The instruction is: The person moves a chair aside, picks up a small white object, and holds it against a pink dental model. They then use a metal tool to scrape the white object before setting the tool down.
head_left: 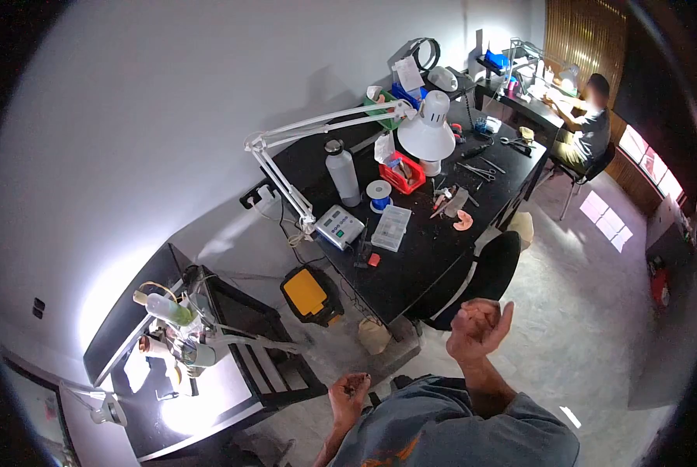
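Note:
Near the bottom middle, my left hand (348, 395) is raised palm up beside my grey shirt (442, 428), its fingers loosely curled. Dark marks show on its palm and fingers; I make out no object in it. My right hand (481, 328) is held higher, in front of the black chair (496, 272), cupped with the thumb apart and nothing visible inside. Neither hand touches the black workbench (434, 268). On that bench lie a pink horseshoe-shaped piece (463, 221), scissors-like tools (477, 171), a red basket (401, 173) and a clear compartment box (392, 228).
A white lamp (428, 138) overhangs the bench near a metal bottle (343, 173) and a control box (339, 226). A yellow-topped bin (308, 293) stands below. At left is a lit table (231, 377) with equipment. Another person (589, 124) sits at the far bench.

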`<state>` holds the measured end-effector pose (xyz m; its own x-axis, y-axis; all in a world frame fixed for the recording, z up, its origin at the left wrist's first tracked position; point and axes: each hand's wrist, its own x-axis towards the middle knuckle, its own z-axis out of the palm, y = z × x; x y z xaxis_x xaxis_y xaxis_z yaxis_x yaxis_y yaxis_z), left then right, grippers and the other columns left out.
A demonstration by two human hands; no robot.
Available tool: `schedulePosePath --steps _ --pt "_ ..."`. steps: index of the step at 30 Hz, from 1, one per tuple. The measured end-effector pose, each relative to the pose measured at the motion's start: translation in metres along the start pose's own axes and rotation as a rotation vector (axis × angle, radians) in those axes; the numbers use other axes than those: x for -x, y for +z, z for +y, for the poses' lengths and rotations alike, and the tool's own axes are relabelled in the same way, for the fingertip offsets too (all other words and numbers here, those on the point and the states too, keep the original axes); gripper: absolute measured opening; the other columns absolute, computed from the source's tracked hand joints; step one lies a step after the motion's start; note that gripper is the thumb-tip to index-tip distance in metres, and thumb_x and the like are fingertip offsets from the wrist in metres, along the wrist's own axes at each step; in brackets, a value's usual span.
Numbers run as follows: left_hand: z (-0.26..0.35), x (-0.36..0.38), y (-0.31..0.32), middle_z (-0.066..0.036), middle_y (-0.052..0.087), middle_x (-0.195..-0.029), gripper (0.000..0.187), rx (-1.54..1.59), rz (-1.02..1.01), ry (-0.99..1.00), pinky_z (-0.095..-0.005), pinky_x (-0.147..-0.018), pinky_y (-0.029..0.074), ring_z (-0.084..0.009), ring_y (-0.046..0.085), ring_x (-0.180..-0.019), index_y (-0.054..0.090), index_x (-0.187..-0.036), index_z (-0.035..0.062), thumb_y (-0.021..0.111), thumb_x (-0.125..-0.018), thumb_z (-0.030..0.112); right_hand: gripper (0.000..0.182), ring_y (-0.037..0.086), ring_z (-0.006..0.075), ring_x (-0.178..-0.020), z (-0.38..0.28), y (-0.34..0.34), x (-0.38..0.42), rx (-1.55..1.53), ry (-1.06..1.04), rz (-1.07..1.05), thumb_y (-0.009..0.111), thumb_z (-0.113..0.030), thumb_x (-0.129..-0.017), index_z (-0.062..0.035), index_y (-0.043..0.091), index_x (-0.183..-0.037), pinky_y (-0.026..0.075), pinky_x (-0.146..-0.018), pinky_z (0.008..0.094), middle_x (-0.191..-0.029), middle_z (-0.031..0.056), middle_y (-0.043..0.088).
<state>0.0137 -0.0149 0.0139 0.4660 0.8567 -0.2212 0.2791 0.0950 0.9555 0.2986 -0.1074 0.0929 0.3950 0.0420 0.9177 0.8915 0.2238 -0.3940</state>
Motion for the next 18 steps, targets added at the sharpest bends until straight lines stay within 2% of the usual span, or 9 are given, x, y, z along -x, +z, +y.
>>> schedulePosePath --steps 5,8,11,14,18 --pt "0.01 0.003 -0.001 -0.005 0.077 -0.088 0.018 0.023 -0.036 -0.068 -0.0288 -0.076 0.053 -0.0089 0.066 -0.082 0.078 -0.105 -0.0016 0.082 -0.096 0.014 0.08 0.065 0.0169 -0.082 0.013 0.006 0.025 -0.049 0.135 0.039 0.064 0.004 -0.102 0.0066 0.017 -0.167 0.056 -0.072 0.0286 -0.107 0.0198 0.07" --pt "-0.006 0.002 0.0 -0.004 0.077 -0.089 0.017 0.047 0.024 0.022 -0.0293 -0.076 0.053 -0.0087 0.065 -0.083 0.078 -0.104 -0.0018 0.082 -0.097 0.013 0.082 0.064 0.0166 -0.082 0.015 0.002 0.017 0.043 0.06 -0.004 0.064 0.004 -0.102 0.0059 0.015 -0.167 0.056 -0.073 0.0294 -0.107 0.0192 0.07" --pt "-0.011 0.003 0.0 -0.004 0.077 -0.091 0.016 0.156 0.033 0.071 -0.0295 -0.077 0.053 -0.0091 0.065 -0.084 0.079 -0.102 -0.0016 0.081 -0.097 0.013 0.083 0.064 0.0165 -0.083 0.011 -0.003 0.017 0.001 0.084 -0.013 0.064 0.003 -0.102 0.0049 0.014 -0.168 0.055 -0.074 0.029 -0.108 0.0185 0.07" --pt "-0.01 0.006 -0.001 -0.005 0.078 -0.092 0.015 0.176 0.036 0.087 -0.0298 -0.079 0.053 -0.0098 0.066 -0.084 0.079 -0.103 -0.0012 0.081 -0.097 0.012 0.083 0.064 0.0156 -0.085 0.007 -0.006 0.01 0.042 0.015 -0.048 0.063 0.004 -0.102 0.0039 0.014 -0.168 0.054 -0.073 0.0267 -0.108 0.0181 0.07" --pt "-0.008 0.007 0.0 -0.007 0.08 -0.096 0.014 0.182 0.019 0.022 -0.0307 -0.082 0.054 -0.0109 0.068 -0.087 0.08 -0.105 -0.0016 0.081 -0.097 0.01 0.081 0.063 0.0145 -0.086 0.0 0.0 0.01 -0.012 0.08 -0.014 0.063 0.003 -0.102 0.0037 0.015 -0.168 0.054 -0.072 0.0259 -0.108 0.0177 0.069"
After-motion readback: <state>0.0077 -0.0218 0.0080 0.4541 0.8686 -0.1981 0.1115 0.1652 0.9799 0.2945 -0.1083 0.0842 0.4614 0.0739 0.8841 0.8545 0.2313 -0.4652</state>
